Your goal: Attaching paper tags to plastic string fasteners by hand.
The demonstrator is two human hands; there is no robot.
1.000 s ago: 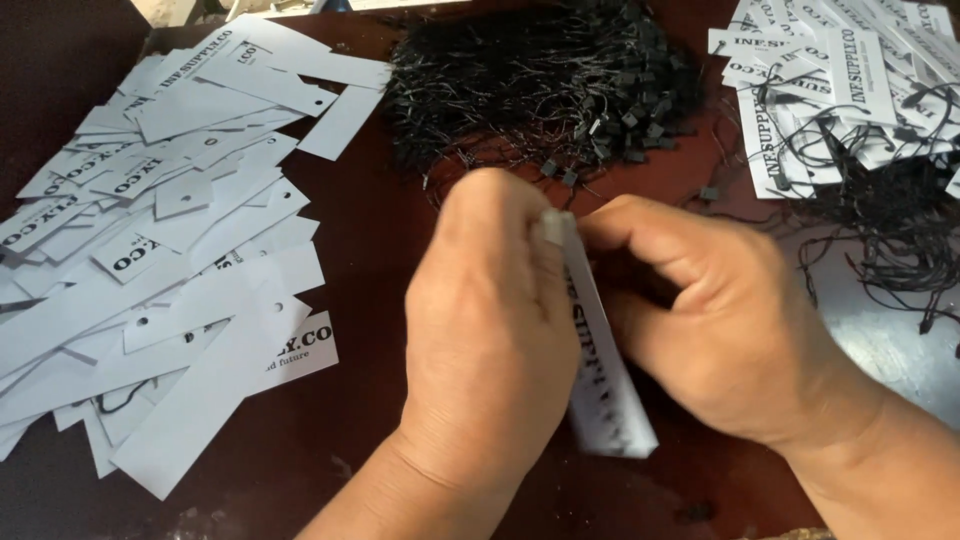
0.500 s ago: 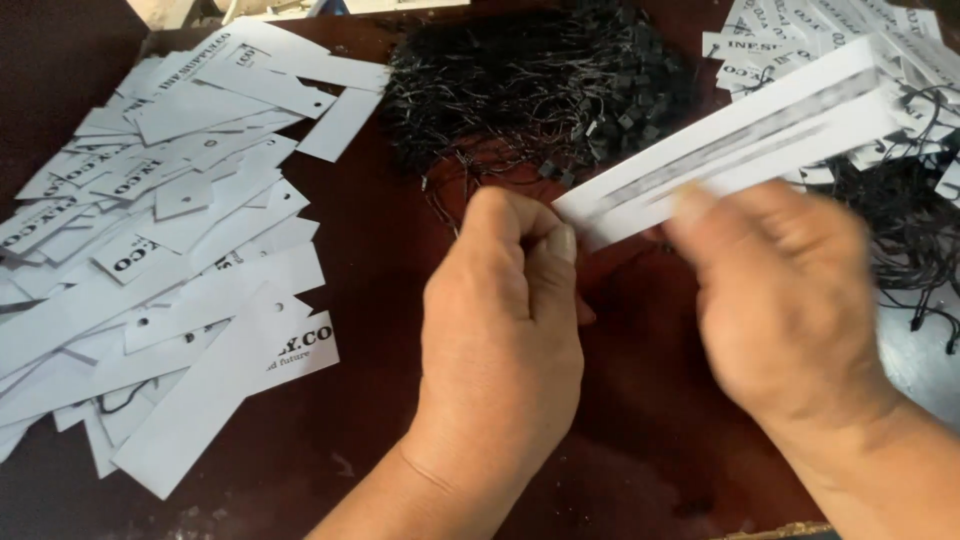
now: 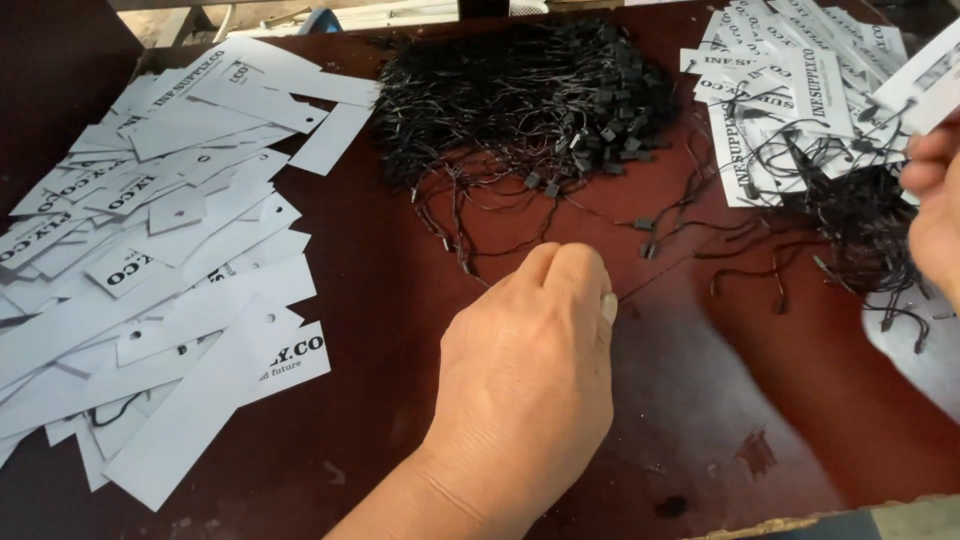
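My left hand (image 3: 530, 380) rests in the middle of the dark brown table (image 3: 700, 420), fingers curled shut, pinching a thin black string (image 3: 660, 280) that runs off to the right. At the right edge, my right hand (image 3: 935, 200) grips a long white paper tag (image 3: 920, 90) and holds it over the pile of strung tags (image 3: 790, 100). A heap of black strings with small plastic locks (image 3: 520, 90) lies just beyond my left hand.
A wide spread of loose white paper tags (image 3: 170, 260) covers the table's left side. Tangled black strings (image 3: 860, 230) trail from the strung tags at the right. The table's front edge (image 3: 800, 525) is chipped.
My right hand has carried the white tag up and to the right, away from my left hand. My left hand has stayed in the middle, now stretching a string.
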